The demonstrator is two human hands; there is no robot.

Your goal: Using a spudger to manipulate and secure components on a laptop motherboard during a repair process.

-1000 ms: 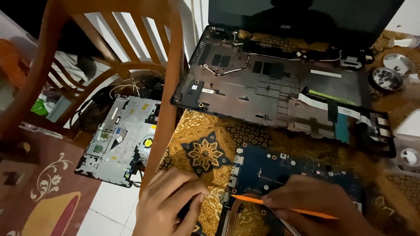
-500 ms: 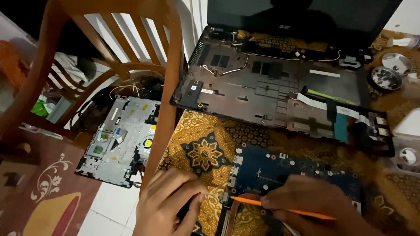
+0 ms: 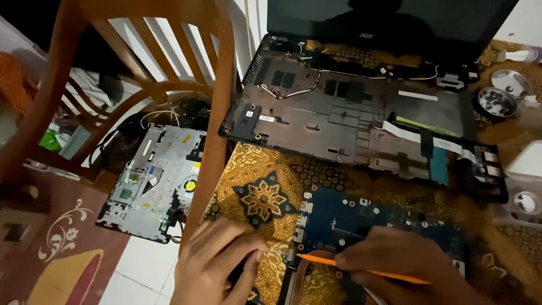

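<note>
A blue circuit board [image 3: 367, 217] lies on a gold patterned cloth [image 3: 265, 186] at the bottom of the view. My right hand [image 3: 395, 262] grips a thin orange pry tool [image 3: 319, 260] whose tip points left at the board's near left edge. My left hand [image 3: 223, 262] rests on the cloth just left of that edge, fingers curled and touching the board's corner. Behind them sits an opened black laptop base [image 3: 350, 118] with loose wires and flat ribbon cables, its dark screen [image 3: 389, 22] upright at the back.
A wooden chair [image 3: 214, 101] stands at the left edge of the table. On the floor below it lies a grey laptop cover panel [image 3: 152, 181]. Small round dishes [image 3: 497, 101] and white plastic cups [image 3: 525, 200] sit at the right.
The pry tool's tip has slid slightly left along the board's edge. My left hand has barely shifted.
</note>
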